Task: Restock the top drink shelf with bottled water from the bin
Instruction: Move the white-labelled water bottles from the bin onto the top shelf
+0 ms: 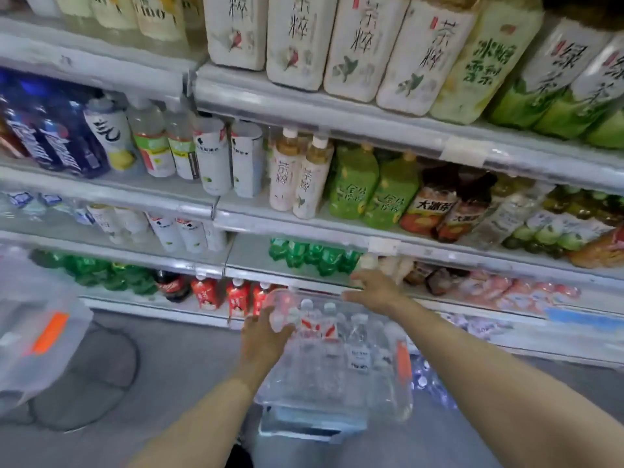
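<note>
Readable: 茶粹 on big white bottles (297,38) and small white bottles (309,180); 冰糖雪梨 on yellow-green bottle (483,65); 绿茶 on green bottles (557,72); "100" on pale bottle (158,15). Other labels too blurred.

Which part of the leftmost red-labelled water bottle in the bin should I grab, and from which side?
Take the leftmost red-labelled bottle by the neck under its white cap, from above: it stands upright, packed among neighbours inside the clear bin, so only tops are free.

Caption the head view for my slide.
Left hand and right hand on the rim of a clear bin of water bottles, before stocked drink shelves.
</note>
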Demonstrator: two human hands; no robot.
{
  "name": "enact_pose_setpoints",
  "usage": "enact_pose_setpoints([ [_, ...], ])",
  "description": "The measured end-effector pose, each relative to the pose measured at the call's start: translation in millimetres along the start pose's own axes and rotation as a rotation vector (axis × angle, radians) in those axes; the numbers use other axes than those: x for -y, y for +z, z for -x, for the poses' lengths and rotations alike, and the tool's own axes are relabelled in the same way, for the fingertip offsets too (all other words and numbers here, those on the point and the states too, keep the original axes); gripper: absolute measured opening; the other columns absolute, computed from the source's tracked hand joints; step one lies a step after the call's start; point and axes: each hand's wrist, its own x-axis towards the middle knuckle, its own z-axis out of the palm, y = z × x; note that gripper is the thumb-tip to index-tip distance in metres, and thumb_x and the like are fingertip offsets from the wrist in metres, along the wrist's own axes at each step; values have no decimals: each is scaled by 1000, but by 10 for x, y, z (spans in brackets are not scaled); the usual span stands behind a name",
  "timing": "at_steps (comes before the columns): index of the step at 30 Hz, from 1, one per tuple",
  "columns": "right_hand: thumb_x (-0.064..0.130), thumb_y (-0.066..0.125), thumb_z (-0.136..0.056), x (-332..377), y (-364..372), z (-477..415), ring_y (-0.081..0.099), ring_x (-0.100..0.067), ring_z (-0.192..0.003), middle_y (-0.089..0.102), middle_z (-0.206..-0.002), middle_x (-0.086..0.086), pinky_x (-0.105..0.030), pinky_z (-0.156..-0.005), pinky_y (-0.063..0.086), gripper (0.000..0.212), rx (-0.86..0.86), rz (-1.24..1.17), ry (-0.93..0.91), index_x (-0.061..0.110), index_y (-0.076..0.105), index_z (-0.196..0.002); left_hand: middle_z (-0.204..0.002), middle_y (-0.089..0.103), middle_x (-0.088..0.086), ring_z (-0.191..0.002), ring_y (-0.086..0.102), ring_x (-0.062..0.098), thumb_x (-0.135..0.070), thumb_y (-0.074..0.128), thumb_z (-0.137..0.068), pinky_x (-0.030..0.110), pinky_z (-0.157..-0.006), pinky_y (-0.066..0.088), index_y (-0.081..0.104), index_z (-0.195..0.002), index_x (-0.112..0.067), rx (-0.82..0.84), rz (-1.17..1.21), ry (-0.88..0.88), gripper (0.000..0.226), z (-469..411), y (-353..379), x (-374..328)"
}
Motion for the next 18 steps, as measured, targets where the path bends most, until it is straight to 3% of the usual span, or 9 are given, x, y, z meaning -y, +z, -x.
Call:
enact_pose_setpoints([
  [4,39,76,-90,-138,521,-318,55,-23,-131,50,-152,-6,-23,-89,43,67,79,-151,131,14,51,-147,-148,40,22,-139,34,35,-45,69,-89,41,-115,27,41,-150,-14,63,-18,-123,74,-205,290,443],
  [7,37,82,-85,-202,848,-532,63,-23,-111,59,-141,-10,-24,-80,50,64,135,-297,250,14,58,-139,-161,17,19,-148,19,33,-49,66,-89,45,-120,20,24,-157,-23,77,-45,-142,84,-264,502,670],
  [10,38,82,-84,-207,1115,-725,64,-29,-116,62,-136,-9,-36,-94,52,61,144,-382,295,10,61,-134,-165,1,14,-151,11,34,-56,62,-89,52,-120,19,12,-159,-29,74,-71,-135,90,-309,641,801],
  [12,43,81,-84,-183,1232,-839,66,-28,-113,66,-128,-9,-37,-95,53,58,140,-362,283,9,66,-129,-166,-3,10,-151,11,33,-62,58,-88,53,-119,21,10,-158,-33,64,-102,-147,90,-320,692,848],
  [16,53,72,-88,-112,1269,-1077,65,-23,-97,66,-127,-11,-28,-80,49,65,156,-267,318,8,61,-134,-166,-4,6,-151,13,34,-67,54,-86,57,-118,22,11,-159,-34,13,-116,-105,91,-292,756,876],
  [18,60,65,-90,-62,1229,-1191,61,-18,-77,65,-110,-10,-27,-63,47,56,209,-195,336,11,63,-118,-167,-7,3,-152,9,33,-76,44,-83,57,-119,18,7,-158,-38,18,-121,-128,92,-287,776,872],
])
